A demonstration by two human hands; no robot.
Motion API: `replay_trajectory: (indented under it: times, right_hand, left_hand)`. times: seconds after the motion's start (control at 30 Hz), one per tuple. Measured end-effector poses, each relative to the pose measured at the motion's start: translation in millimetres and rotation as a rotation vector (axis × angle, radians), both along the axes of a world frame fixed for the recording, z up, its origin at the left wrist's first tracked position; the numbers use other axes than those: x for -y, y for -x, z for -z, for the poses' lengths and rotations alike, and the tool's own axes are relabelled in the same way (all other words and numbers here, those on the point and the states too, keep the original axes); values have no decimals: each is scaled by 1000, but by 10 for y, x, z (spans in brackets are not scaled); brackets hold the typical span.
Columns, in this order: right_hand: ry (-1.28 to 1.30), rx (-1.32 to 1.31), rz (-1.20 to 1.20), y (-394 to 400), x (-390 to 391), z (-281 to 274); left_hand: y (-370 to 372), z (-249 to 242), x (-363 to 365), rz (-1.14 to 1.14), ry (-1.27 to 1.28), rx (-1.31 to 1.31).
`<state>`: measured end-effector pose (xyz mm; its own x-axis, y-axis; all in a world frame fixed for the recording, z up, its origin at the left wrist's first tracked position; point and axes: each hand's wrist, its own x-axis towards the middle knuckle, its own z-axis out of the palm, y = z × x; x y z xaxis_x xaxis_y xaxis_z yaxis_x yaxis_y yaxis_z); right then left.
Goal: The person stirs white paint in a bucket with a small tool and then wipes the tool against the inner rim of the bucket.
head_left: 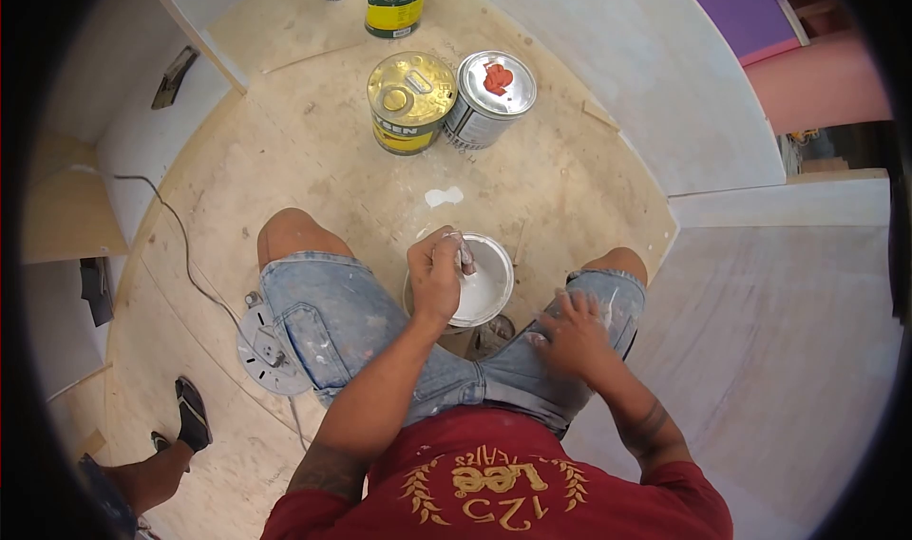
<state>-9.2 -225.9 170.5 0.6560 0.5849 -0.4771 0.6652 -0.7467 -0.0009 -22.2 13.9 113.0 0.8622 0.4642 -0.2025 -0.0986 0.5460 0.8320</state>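
Observation:
Between my knees stands an open paint can (pixel 510 276) with white paint (pixel 483 298) inside. Over its left side, my left hand (pixel 438 276) is closed, fingers pinched around a small paint-smeared thing whose kind is hidden by the fingers. White paint coats those fingertips. Resting on the right thigh of my paint-spotted denim shorts (pixel 380 303), my right hand (pixel 578 334) lies open with fingers spread, and it holds nothing. A white paint spill (pixel 444 196) marks the floor just beyond the can.
Ahead stand a yellow-topped can (pixel 411 103), a silver-lidded can (pixel 494 84) with a red smear, and a green-yellow can (pixel 394 6). A cable (pixel 190 255) runs left to a round grey disc (pixel 271 350). Another person's sandalled foot (pixel 192 414) is at lower left. Pale panels (pixel 703 75) curve around.

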Motion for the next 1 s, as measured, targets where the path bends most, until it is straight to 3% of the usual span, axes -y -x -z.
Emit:
replay_trajectory:
  times: [0.37, 0.5, 0.57, 0.6, 0.67, 0.7, 0.77, 0.87, 0.9, 0.93, 1.0]
  right_hand:
    - [133, -27, -13, -78, 95, -369]
    - [158, 34, -73, -227, -268, -525]
    - [-359, -2, 112, -314, -571, -501]
    - [-361, -1, 114, -350, -675, -409]
    - [-751, -261, 194, -401, -841, -100]
    - [-759, -258, 193, -427, -940, 0]
    - [-1200, -601, 326, -440, -1093, 164]
    - [-1400, -651, 410, -413, -1199, 347]
    - [-1404, -655, 409, -426, -1178, 382]
    - [-1274, -653, 394, -452, -1131, 408]
    - [-1149, -652, 381, -463, -1033, 524]
  left_hand:
    - [-4, 8, -76, 22, 51, -31]
    - [-1, 45, -75, 62, 0, 22]
    - [0, 33, -53, 103, -33, 32]
    - [15, 22, -29, 163, -40, 36]
    - [47, -12, 24, 227, -56, 44]
    - [45, -33, 53, 254, -35, 85]
    - [42, 10, 59, 276, -16, 121]
    - [5, 174, -32, 251, -237, 144]
    - [-46, 160, -78, 72, -280, 78]
    - [-89, 146, -132, -106, -321, 14]
    - [-33, 206, -366, -153, -268, -50]
